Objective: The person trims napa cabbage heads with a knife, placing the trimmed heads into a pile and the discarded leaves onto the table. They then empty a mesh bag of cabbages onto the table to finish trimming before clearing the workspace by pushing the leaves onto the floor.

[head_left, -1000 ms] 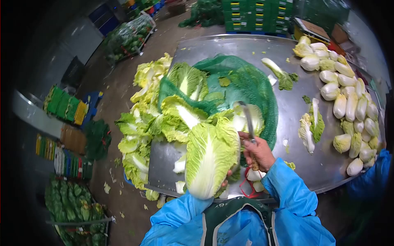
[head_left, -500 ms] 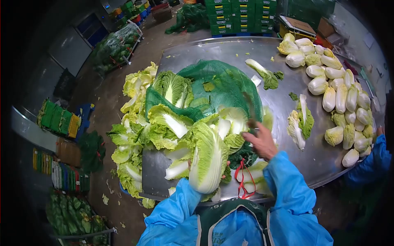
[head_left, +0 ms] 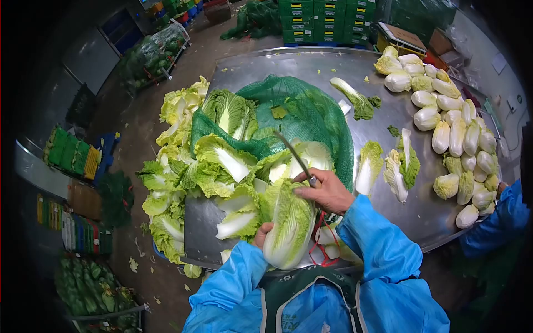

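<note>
My left hand (head_left: 262, 234) is closed round the lower left side of a napa cabbage (head_left: 290, 228), its pale base toward me. In my right hand (head_left: 328, 193) is a knife (head_left: 297, 155), its blade slanting up and to the left over the table. The right fingers and thumb are right at the cabbage's leafy top. Loose cabbage leaves (head_left: 236, 219) lie left of the cabbage. Beyond it spreads a green mesh bag (head_left: 327, 130) with leaves in and around it. A red cord (head_left: 317, 244) hangs beside the cabbage on the right.
The metal table (head_left: 383, 222) carries a heap of trimmed cabbages (head_left: 458, 133) on its right side. Outer leaves (head_left: 166, 194) pile up along the left edge. A co-worker's blue sleeve (head_left: 494, 222) shows at the far right. Stacked green crates (head_left: 327, 22) stand behind the table.
My right hand with the knife has come left and toward me, onto the cabbage's top. The cabbage has turned slightly. A blurred leaf on the right now lies plainly on the table.
</note>
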Action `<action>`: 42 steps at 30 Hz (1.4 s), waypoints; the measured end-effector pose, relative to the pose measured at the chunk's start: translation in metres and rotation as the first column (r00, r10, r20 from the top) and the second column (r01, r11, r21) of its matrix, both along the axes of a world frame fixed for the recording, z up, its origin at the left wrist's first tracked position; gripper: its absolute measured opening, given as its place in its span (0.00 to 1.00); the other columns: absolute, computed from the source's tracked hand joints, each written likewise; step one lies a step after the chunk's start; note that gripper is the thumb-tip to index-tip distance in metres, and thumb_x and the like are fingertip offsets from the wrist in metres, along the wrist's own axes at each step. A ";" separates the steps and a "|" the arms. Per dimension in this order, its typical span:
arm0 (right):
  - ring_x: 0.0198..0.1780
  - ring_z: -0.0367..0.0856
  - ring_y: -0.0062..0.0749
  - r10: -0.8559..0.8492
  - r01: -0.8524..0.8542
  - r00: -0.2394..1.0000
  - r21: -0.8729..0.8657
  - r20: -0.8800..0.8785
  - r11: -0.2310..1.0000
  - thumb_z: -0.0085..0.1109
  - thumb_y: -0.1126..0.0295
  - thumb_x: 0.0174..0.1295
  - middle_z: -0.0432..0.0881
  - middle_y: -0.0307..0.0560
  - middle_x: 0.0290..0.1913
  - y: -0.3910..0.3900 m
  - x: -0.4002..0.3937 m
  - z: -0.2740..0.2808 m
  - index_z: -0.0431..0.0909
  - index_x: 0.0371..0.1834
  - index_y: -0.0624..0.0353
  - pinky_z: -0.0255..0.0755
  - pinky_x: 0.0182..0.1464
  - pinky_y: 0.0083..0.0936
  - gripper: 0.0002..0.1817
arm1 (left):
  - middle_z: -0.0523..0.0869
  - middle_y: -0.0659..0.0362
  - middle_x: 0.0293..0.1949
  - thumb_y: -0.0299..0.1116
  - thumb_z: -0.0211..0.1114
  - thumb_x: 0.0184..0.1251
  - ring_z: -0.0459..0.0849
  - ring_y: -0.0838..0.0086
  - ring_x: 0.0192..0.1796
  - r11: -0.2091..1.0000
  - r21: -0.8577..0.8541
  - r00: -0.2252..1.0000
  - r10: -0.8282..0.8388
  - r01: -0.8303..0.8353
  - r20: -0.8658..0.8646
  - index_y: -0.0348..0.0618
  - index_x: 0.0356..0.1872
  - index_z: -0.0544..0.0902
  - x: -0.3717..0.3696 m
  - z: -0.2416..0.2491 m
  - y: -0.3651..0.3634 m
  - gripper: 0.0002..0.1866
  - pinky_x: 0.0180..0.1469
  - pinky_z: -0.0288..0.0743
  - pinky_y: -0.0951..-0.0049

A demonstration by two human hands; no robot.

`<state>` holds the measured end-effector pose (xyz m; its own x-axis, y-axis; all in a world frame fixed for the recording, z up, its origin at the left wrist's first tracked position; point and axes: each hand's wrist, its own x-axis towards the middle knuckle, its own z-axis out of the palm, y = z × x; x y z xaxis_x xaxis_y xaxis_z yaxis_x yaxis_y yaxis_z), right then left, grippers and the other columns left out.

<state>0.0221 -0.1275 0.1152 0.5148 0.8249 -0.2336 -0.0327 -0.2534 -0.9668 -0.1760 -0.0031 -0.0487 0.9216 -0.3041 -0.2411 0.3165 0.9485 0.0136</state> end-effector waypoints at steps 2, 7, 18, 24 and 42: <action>0.35 0.75 0.19 -0.132 0.136 0.988 0.051 -0.082 0.989 0.66 0.66 0.55 0.80 0.43 0.35 0.000 0.000 -0.013 0.79 0.42 0.64 0.70 0.39 0.17 0.15 | 0.77 0.44 0.57 0.40 0.64 0.50 0.76 0.52 0.58 0.997 -0.071 0.999 0.040 -0.041 -0.021 0.37 0.63 0.69 0.006 0.025 0.001 0.36 0.65 0.65 0.52; 0.18 0.72 0.17 -0.478 0.533 0.838 0.207 -0.263 0.820 0.62 0.71 0.57 0.77 0.39 0.23 -0.020 -0.002 -0.024 0.75 0.39 0.64 0.65 0.19 0.15 0.10 | 0.71 0.45 0.62 0.48 0.66 0.50 0.70 0.48 0.63 0.961 -0.054 0.963 0.271 -0.271 -0.017 0.42 0.65 0.68 0.012 0.050 -0.006 0.39 0.65 0.64 0.47; 0.12 0.66 0.20 -0.652 0.763 0.639 0.224 -0.409 0.607 0.60 0.70 0.60 0.68 0.37 0.16 -0.080 0.011 -0.053 0.67 0.33 0.59 0.61 0.11 0.21 0.10 | 0.78 0.50 0.56 0.48 0.66 0.51 0.78 0.54 0.55 0.813 0.102 0.820 0.571 -0.573 0.048 0.42 0.60 0.71 0.027 0.040 0.030 0.35 0.61 0.69 0.49; 0.14 0.66 0.18 -0.720 0.683 0.685 0.443 -0.114 0.580 0.57 0.72 0.62 0.70 0.39 0.20 -0.082 -0.036 0.042 0.68 0.37 0.59 0.60 0.13 0.16 0.07 | 0.77 0.52 0.57 0.45 0.64 0.57 0.76 0.56 0.57 0.528 0.361 0.563 0.826 -0.769 -0.009 0.43 0.61 0.70 0.034 0.067 0.056 0.31 0.60 0.70 0.51; 0.53 0.78 0.36 -0.144 0.122 0.980 0.156 0.138 0.980 0.74 0.61 0.46 0.76 0.61 0.55 0.012 -0.041 -0.039 0.64 0.63 0.73 0.72 0.55 0.28 0.43 | 0.71 0.56 0.59 0.30 0.68 0.58 0.72 0.66 0.60 0.471 0.613 0.667 0.734 -0.634 0.125 0.44 0.66 0.59 0.052 0.079 -0.003 0.36 0.63 0.67 0.64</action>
<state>-0.0190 -0.1157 0.0758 0.6418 0.7663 -0.0285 0.0894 -0.1117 -0.9897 -0.1241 -0.0057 0.0302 0.7131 0.6513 -0.2595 -0.3846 0.6729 0.6319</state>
